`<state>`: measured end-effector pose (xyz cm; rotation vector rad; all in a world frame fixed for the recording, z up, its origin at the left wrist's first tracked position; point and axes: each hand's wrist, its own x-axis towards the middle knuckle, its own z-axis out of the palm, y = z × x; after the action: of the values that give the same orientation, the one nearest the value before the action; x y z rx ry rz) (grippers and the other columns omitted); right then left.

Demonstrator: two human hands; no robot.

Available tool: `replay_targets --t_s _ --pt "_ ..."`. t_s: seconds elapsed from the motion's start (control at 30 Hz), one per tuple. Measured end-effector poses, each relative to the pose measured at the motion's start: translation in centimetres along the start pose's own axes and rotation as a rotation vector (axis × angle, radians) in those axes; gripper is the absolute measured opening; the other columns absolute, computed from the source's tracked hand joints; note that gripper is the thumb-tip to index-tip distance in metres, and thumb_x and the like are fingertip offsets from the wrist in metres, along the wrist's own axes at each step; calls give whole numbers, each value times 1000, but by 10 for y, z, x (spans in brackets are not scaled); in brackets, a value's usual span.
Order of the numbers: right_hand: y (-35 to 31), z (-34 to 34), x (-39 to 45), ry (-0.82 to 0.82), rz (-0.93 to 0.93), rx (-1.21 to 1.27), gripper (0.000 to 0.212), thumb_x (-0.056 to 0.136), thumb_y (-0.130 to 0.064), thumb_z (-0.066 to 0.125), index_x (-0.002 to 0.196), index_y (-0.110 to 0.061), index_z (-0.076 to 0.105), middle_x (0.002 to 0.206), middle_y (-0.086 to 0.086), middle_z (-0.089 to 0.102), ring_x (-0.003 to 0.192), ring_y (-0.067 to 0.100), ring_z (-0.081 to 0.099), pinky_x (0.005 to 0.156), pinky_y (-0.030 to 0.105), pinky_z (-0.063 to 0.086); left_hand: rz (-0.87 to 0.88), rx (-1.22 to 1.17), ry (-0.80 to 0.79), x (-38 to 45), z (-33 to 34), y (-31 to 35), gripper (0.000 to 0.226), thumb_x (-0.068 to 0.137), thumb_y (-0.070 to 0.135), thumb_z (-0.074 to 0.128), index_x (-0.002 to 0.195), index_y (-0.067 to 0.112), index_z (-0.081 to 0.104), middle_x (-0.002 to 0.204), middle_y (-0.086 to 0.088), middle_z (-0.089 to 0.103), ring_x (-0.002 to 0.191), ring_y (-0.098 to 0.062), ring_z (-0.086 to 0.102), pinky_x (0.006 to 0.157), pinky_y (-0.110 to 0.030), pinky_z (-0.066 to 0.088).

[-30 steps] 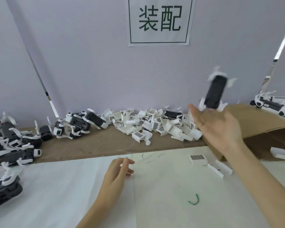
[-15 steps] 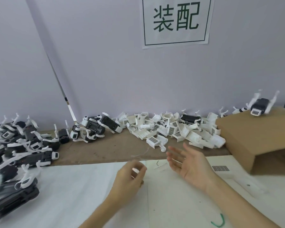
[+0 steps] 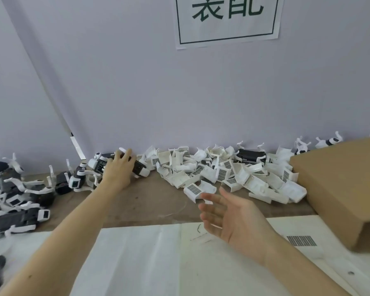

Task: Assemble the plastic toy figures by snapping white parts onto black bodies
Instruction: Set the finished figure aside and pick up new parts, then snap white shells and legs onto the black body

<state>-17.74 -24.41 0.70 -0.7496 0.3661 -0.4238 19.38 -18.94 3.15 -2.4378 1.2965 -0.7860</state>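
Observation:
My left hand reaches to the back of the table and lies over a black body with white ends near the wall. Its fingers drape across the body; whether they grip it is hidden. My right hand hovers open, palm turned left, just in front of a heap of loose white parts. One more black figure sits at the back of that heap. Several black-and-white figures are piled at the far left.
A brown cardboard box stands at the right, with small figures by its far edge. White paper covers the near table, with a grille-patterned white part on it. A printed sign hangs on the wall.
My left hand has gone from near the table's front up to the black body by the wall. My right hand, empty since tossing a figure onto the box, has come back toward the white parts.

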Motion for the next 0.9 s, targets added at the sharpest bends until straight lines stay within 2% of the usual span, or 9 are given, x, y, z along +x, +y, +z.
replay_targets --t_s 0.1,0.2,0.3,0.43,0.53,0.63,0.73,0.8,0.9 --pt "1 -4 -9 12 16 -39 42 97 -39 65 115 -3 76 104 18 71 79 27 70 70 36 61 72 26 165 -13 -4 2 54 74 -7 77 125 4 64 140 -16 53 113 -40 58 83 -40 57" --pt "1 -9 -21 33 22 -62 47 94 -39 66 121 -1 74 104 17 71 80 26 69 70 36 60 181 29 314 -40 -18 -4 58 50 -15 88 105 -1 73 116 -22 67 89 -41 66 63 -42 59" --pt "4 -10 -36 92 24 -46 49 91 -36 69 124 0 73 103 17 71 77 26 70 68 36 61 220 -107 309 -76 -31 -1 68 58 -15 81 124 -1 68 138 -25 57 107 -41 62 70 -40 62" --pt "12 -4 -62 172 13 -21 48 93 -32 67 123 4 71 99 18 71 74 27 70 64 36 62 265 -224 426 -134 -58 0 75 36 -17 81 108 -3 71 118 -17 52 95 -33 60 62 -32 60" --pt "17 1 -84 206 5 -4 46 92 -29 67 123 6 71 96 18 71 72 28 69 64 35 62 272 -573 434 -170 -69 12 70 51 -24 78 116 1 66 115 -10 49 95 -33 61 73 -38 61" --pt "22 7 -103 230 -7 -14 43 97 -25 64 126 5 69 98 19 72 76 28 69 66 35 62 250 -911 455 -206 -83 33 47 72 -3 93 111 6 69 113 -5 51 88 -21 58 82 -20 52" --pt "28 11 -116 268 -59 -77 37 102 -23 58 129 1 68 109 25 73 90 35 71 83 41 59 236 -1224 409 -244 -99 64 49 72 16 98 114 19 72 115 13 49 89 -6 60 86 -9 48" --pt "32 14 -124 289 -102 -196 37 104 -31 57 127 -5 70 110 27 72 97 39 72 90 46 56 223 -1358 350 -267 -104 85 52 73 20 98 117 29 73 116 25 46 97 -6 63 88 -10 49" --pt "37 21 -135 318 -118 -445 47 96 -51 61 120 -14 74 108 22 75 93 40 74 82 44 61 302 -1360 349 -286 -107 107 55 73 18 96 120 32 71 124 29 41 99 0 59 88 -6 44"
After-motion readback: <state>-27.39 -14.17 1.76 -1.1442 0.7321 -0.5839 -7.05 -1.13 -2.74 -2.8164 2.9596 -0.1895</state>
